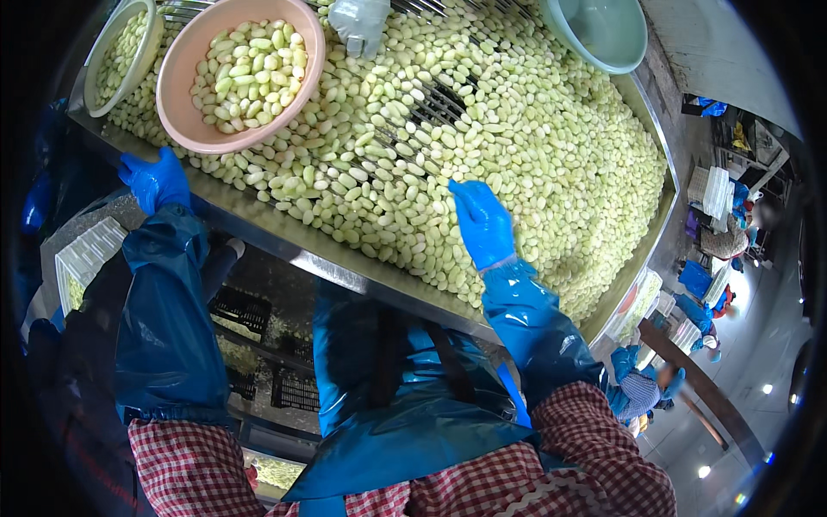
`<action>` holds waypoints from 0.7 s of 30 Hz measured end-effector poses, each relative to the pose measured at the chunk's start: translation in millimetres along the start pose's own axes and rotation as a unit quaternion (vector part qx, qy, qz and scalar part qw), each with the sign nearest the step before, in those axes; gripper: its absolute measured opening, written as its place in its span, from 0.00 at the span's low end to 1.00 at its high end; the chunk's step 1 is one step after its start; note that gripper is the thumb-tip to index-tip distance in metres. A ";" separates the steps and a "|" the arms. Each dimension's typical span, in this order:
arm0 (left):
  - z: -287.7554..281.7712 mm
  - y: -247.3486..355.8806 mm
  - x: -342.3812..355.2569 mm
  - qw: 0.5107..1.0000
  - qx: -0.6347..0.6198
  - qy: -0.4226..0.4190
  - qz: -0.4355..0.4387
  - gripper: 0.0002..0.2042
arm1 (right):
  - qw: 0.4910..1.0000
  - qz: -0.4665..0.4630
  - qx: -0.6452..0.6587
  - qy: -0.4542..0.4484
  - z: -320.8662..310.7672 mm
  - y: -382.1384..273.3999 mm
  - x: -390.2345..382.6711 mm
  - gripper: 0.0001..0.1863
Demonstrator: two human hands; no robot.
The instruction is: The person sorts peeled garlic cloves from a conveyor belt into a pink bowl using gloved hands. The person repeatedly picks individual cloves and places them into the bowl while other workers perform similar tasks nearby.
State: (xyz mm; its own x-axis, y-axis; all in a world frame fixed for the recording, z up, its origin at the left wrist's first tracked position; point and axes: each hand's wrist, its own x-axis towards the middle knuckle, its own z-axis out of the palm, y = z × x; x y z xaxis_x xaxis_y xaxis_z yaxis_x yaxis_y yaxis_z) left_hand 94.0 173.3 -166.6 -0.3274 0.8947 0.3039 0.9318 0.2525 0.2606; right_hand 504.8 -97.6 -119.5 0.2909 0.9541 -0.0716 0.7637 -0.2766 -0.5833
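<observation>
The left hand (157,179), blue-gloved, is curled over the near rim of the steel sorting table (284,237), holding nothing, while the right hand (482,222) is laid flat, fingers together, on the pale green beans (534,146) heaped across it — a careless sweep could push beans over that low edge. Further off, beans are held in the pink bowl (185,103) and the white bowl (102,82); the teal bowl (603,34) appears nearly empty — another person's gloved hand (357,24) is seen beyond.
</observation>
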 end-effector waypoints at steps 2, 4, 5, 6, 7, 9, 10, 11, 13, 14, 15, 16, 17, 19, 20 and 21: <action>-1.6 3.8 2.0 1.000 -0.003 0.003 0.012 0.36 | 0.999 -0.016 -0.046 -0.012 22.2 9.7 12.5 0.11; 4.1 -0.6 3.5 0.999 0.007 0.023 0.024 0.35 | 0.994 -0.035 -0.103 -0.016 45.6 30.6 18.3 0.10; 3.8 -1.2 2.7 1.000 0.005 0.020 0.020 0.35 | 0.994 -0.024 -0.105 -0.026 47.6 30.3 22.4 0.09; 4.0 -1.0 1.8 1.000 0.002 0.016 0.017 0.36 | 0.993 -0.013 -0.108 -0.036 48.6 29.9 25.4 0.09; 4.3 -0.3 1.3 1.000 -0.002 0.013 0.013 0.36 | 0.993 -0.002 -0.111 -0.046 49.2 29.5 28.5 0.09; 7.5 -11.1 3.9 0.999 0.003 0.033 0.022 0.37 | 0.988 -0.019 -0.136 -0.070 50.4 25.3 33.2 0.07; 8.5 -16.4 5.8 0.999 0.005 0.043 0.027 0.37 | 0.985 -0.016 -0.140 -0.095 48.7 23.4 33.2 0.07; 7.5 -11.1 4.6 0.999 0.001 0.037 0.021 0.38 | 0.982 -0.011 -0.150 -0.117 44.6 23.3 34.0 0.07; 5.4 -0.3 -1.4 1.000 -0.009 0.024 0.010 0.38 | 0.985 0.058 -0.071 -0.148 40.7 29.5 27.9 0.07; 3.8 -0.7 -1.4 1.000 -0.003 0.023 0.009 0.38 | 0.991 0.057 -0.022 -0.115 34.2 27.2 27.4 0.07; 2.6 -1.3 -1.3 1.000 0.003 0.023 0.008 0.38 | 0.995 0.057 0.029 -0.083 29.3 24.7 27.7 0.07; 1.6 -2.3 -0.1 1.000 0.009 0.022 0.006 0.38 | 0.993 0.098 0.044 -0.048 25.5 22.1 30.9 0.07; 1.5 -4.6 0.0 0.999 0.009 0.027 0.015 0.38 | 0.991 0.107 0.083 -0.008 18.3 16.9 37.5 0.07; 2.9 -8.8 1.8 0.999 0.008 0.034 0.038 0.38 | 0.994 0.014 0.090 0.066 19.8 17.9 53.4 0.07; 3.1 -6.8 1.6 0.999 0.006 0.029 0.032 0.37 | 0.999 0.008 0.030 0.035 18.0 14.8 61.1 0.10; 2.8 -5.3 0.5 0.999 0.005 0.024 0.026 0.37 | 1.000 0.003 -0.008 0.014 22.9 18.3 65.4 0.11</action>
State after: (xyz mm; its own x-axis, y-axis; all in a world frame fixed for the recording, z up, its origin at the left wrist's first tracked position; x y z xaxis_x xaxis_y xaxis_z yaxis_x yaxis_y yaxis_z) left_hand 89.4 173.4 -170.5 -0.2851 0.8879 0.3611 0.9493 0.2094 0.2345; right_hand 524.6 -37.6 -153.4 0.3113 0.9489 -0.0521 0.7709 -0.2842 -0.5700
